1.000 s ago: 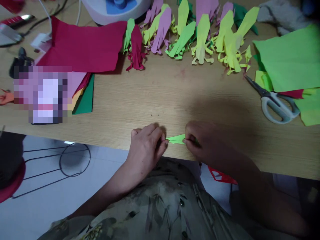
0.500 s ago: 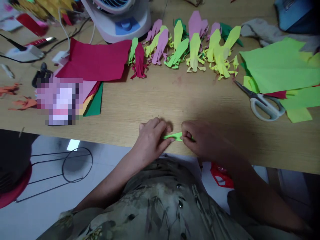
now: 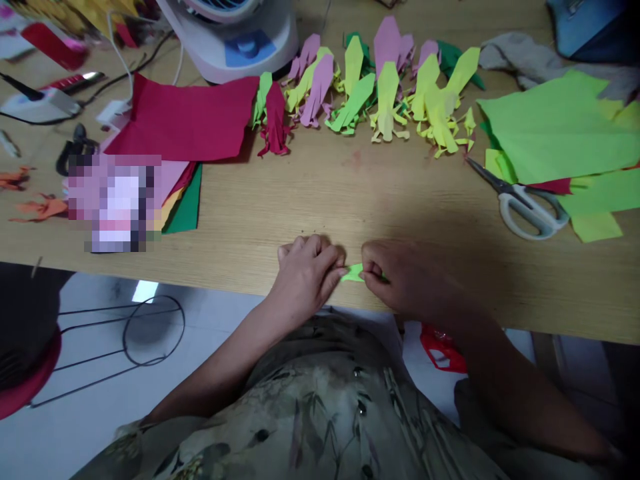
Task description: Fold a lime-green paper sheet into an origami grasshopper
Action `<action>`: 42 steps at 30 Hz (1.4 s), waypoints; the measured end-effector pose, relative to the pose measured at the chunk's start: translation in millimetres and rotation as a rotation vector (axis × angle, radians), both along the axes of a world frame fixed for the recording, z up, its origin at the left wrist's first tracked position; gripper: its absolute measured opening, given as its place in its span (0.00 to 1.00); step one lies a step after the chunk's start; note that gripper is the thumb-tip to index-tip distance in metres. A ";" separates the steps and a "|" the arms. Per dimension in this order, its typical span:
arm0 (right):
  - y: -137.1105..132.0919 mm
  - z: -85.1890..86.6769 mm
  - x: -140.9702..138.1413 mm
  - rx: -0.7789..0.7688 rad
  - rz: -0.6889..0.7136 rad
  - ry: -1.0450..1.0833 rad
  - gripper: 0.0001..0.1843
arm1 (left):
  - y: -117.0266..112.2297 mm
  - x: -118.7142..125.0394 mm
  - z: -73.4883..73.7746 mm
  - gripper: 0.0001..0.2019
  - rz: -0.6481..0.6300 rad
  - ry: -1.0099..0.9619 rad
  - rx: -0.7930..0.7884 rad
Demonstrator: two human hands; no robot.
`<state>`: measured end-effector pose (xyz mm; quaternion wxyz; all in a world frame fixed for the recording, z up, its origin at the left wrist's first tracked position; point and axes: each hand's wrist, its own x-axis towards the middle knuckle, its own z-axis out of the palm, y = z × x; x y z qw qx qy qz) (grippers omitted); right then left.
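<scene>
A small folded piece of light green paper lies near the front edge of the wooden table. My left hand pinches its left end with curled fingers. My right hand pinches its right end, and most of the paper is hidden between the two hands. Both hands rest on the table close together.
A row of folded paper figures in green, yellow, pink and red lies at the back. Red sheet and stacked coloured sheets left, green sheets and scissors right. A white fan base stands behind.
My hands have drawn closer together, so less of the green paper shows between them. The view has shifted slightly.
</scene>
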<state>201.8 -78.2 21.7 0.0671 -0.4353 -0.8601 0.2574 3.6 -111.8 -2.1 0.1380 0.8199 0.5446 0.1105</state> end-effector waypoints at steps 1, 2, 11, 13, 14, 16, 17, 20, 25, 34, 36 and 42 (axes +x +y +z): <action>-0.3 -0.4 0.0 0.006 0.002 0.001 0.05 | 0.2 1.8 0.0 0.15 0.008 0.018 0.008; -0.6 -1.0 0.0 0.012 0.005 0.003 0.05 | 0.4 3.8 -0.3 0.17 0.023 0.037 0.019; -2.4 -6.3 0.4 0.053 -0.003 0.012 0.05 | 1.5 3.4 -4.3 0.14 0.031 0.034 0.022; -2.9 -5.1 0.4 0.063 -0.011 0.000 0.05 | 1.7 -1.6 -4.4 0.12 -0.011 -0.003 0.029; -3.2 -4.2 0.4 0.067 -0.014 -0.004 0.05 | 1.6 -4.1 -4.6 0.11 -0.043 -0.028 0.035; -3.7 -2.4 0.5 0.067 -0.012 -0.007 0.05 | 1.1 -8.6 -5.5 0.09 -0.120 -0.083 0.065; -3.8 -1.6 0.6 0.065 -0.008 -0.007 0.05 | 0.6 -10.6 -5.9 0.09 -0.165 -0.108 0.088; -3.6 -0.4 0.9 0.052 -0.002 -0.010 0.05 | -2.7 -14.7 -6.2 0.11 -0.311 -0.163 0.163; -2.0 -2.5 0.5 0.053 -0.002 -0.024 0.05 | -17.1 -12.9 -5.7 0.22 -0.525 -0.153 0.209; -11.1 -14.3 20.0 0.045 -0.024 0.110 0.05 | -34.3 -7.9 -17.7 0.35 -0.531 0.057 0.158; -17.8 -16.8 29.0 0.056 -0.095 0.137 0.04 | -34.8 -8.2 -18.9 0.35 -0.526 0.090 0.161; -30.3 -21.8 37.5 0.131 -0.200 0.179 0.03 | -36.9 -5.2 -20.0 0.37 -0.492 0.162 0.208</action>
